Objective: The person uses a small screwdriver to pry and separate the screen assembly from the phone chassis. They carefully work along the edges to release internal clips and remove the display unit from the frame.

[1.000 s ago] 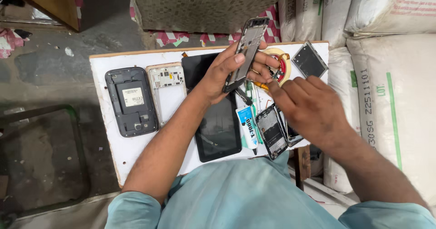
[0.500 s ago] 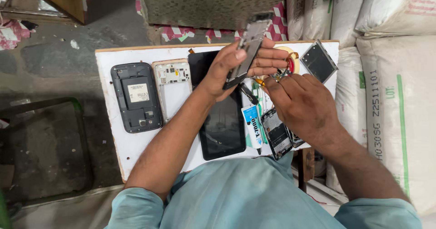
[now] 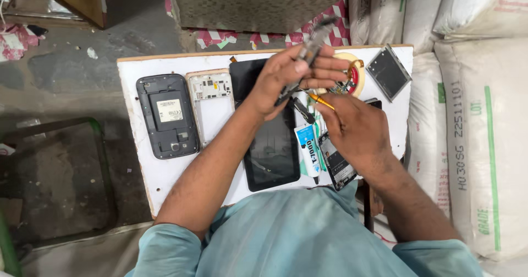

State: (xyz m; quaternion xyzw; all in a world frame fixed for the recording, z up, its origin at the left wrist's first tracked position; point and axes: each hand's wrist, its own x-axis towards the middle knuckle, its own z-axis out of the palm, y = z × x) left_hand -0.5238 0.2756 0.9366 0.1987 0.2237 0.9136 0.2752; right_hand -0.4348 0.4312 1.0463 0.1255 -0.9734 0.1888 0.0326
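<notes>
My left hand point(image 3: 286, 79) grips a grey phone frame point(image 3: 313, 43), tilted on edge above the white board point(image 3: 159, 178). My right hand point(image 3: 355, 126) holds a small yellow-handled screwdriver point(image 3: 319, 101), its tip pointing at the lower end of the frame. Under my hands lie a black tablet point(image 3: 272, 156), a white glue tube point(image 3: 309, 150) and a bare phone body point(image 3: 336, 164).
On the board's left lie an open dark phone back point(image 3: 166, 115) and a white phone mid-frame point(image 3: 210, 104). A tape roll point(image 3: 355, 73) and a grey battery point(image 3: 388, 71) lie at the far right. White sacks point(image 3: 473, 117) are stacked on the right; a metal frame point(image 3: 99, 167) stands left.
The camera view has shifted, so the board sits further right and lower. The phone frame has turned more edge-on in my left hand. My right hand now shows the yellow screwdriver.
</notes>
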